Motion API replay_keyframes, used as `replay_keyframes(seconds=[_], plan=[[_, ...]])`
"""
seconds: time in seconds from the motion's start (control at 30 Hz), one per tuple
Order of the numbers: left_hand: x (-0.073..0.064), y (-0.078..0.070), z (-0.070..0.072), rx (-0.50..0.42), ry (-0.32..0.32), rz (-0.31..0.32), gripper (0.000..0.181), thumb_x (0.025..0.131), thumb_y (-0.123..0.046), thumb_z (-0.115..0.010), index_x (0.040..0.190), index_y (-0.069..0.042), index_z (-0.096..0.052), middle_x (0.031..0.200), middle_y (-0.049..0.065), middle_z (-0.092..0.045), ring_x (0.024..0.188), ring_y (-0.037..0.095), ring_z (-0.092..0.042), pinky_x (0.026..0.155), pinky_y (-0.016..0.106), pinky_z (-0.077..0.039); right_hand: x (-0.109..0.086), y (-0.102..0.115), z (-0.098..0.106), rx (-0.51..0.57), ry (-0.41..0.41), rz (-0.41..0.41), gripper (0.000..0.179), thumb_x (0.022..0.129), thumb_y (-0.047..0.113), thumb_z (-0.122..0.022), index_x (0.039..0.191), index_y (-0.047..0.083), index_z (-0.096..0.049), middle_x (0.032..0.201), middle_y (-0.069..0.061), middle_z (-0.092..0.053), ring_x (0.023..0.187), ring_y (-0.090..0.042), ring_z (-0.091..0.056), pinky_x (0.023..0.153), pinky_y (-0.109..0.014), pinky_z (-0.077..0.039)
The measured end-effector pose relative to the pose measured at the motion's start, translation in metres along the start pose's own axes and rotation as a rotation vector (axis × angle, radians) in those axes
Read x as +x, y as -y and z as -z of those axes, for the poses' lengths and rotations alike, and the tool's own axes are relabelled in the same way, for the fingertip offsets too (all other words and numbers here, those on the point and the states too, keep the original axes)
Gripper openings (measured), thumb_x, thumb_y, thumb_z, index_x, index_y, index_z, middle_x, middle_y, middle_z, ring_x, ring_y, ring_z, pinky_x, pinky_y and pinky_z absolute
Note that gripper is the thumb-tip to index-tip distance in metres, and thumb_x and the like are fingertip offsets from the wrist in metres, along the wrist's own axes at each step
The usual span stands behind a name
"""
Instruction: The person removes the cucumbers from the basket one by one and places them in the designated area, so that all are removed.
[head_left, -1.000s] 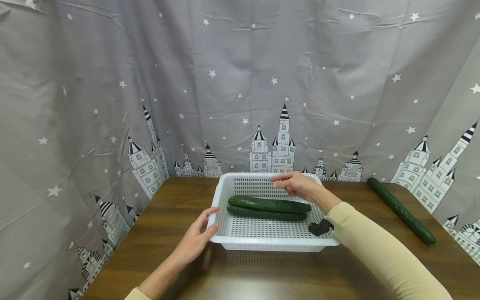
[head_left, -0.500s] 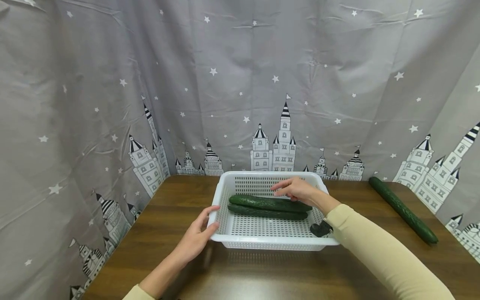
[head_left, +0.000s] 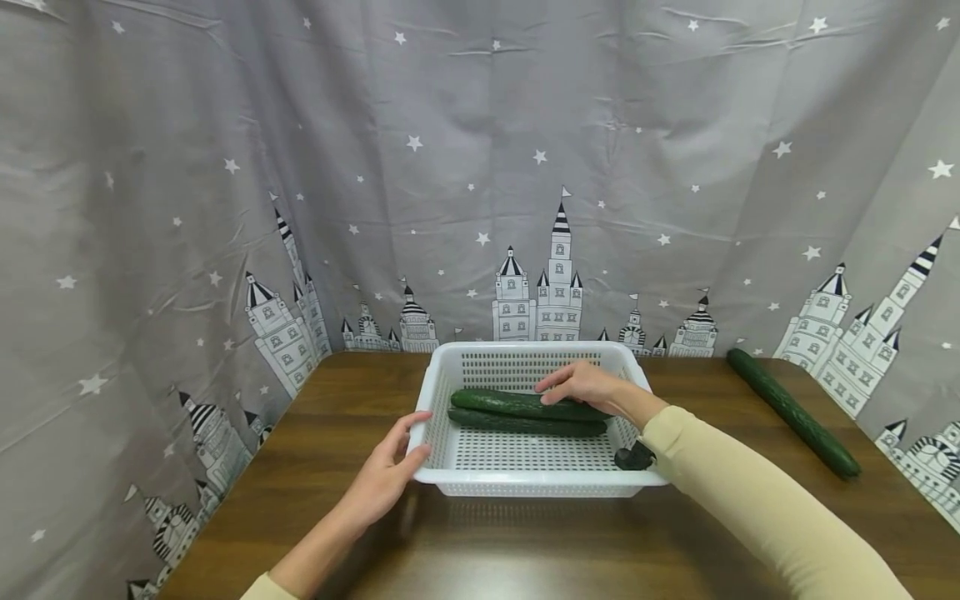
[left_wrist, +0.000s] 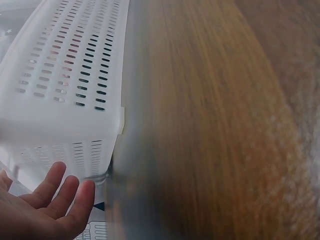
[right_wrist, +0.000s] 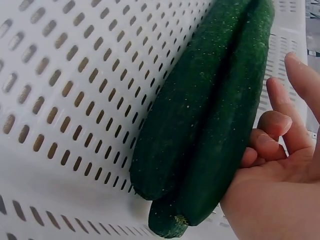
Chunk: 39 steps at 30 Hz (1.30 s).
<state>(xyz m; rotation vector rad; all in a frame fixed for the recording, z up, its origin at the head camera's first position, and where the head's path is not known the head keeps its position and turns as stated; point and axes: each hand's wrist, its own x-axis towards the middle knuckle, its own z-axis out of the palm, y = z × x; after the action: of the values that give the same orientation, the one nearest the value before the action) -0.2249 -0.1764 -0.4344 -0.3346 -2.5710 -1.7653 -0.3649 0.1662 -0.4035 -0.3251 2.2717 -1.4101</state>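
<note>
Relaxed fingers of a left hand (head_left: 381,477) rest against a basket (head_left: 540,477) on the tabletop (head_left: 300,492); a right hand (head_left: 588,388), fingers loose, apparently reaches for cucumbers (head_left: 487,402) inside, where gripping calls for closing them.

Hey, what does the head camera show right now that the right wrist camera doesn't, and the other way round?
Only the head view: the left hand at the basket's side, and a separate cucumber lying on the table to the right.

Only the right wrist view: another green tip poking out beneath the cucumbers in the basket, and pale specks on their skins.

Both: the white basket, two cucumbers lying side by side in it, and the right hand close to them.
</note>
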Motion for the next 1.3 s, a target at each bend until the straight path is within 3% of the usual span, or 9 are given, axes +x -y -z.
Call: replay_keyframes(seconds=[0.37,1.3], plan=[[0.0019,-0.0014,0.0009,-0.006,-0.014,0.0,0.047,0.102,-0.018,-0.058,0.147,-0.022,-0.046,0.126,0.019,-0.063,0.109,0.024,-0.06,0.084,0.032,-0.049,0.0017,0.0007,0.001,-0.135,-0.004,0.019,0.034,0.087,0.021,-0.078,0.12,0.012,-0.075,0.147,-0.013,-0.055,0.146,-0.037,-0.036,0.116,-0.057,-0.03],[0.0026,0.0002,-0.0036,-0.029,-0.03,-0.007,0.046,0.101,-0.012,-0.059,0.145,-0.018,-0.048,0.125,0.019,-0.063,0.109,0.026,-0.061,0.081,0.03,-0.051,0.0029,-0.0071,-0.0033,-0.252,-0.029,0.04,0.038,0.081,0.016,-0.084,0.117,0.008,-0.075,0.131,-0.01,-0.068,0.131,-0.034,-0.055,0.106,-0.05,-0.045]])
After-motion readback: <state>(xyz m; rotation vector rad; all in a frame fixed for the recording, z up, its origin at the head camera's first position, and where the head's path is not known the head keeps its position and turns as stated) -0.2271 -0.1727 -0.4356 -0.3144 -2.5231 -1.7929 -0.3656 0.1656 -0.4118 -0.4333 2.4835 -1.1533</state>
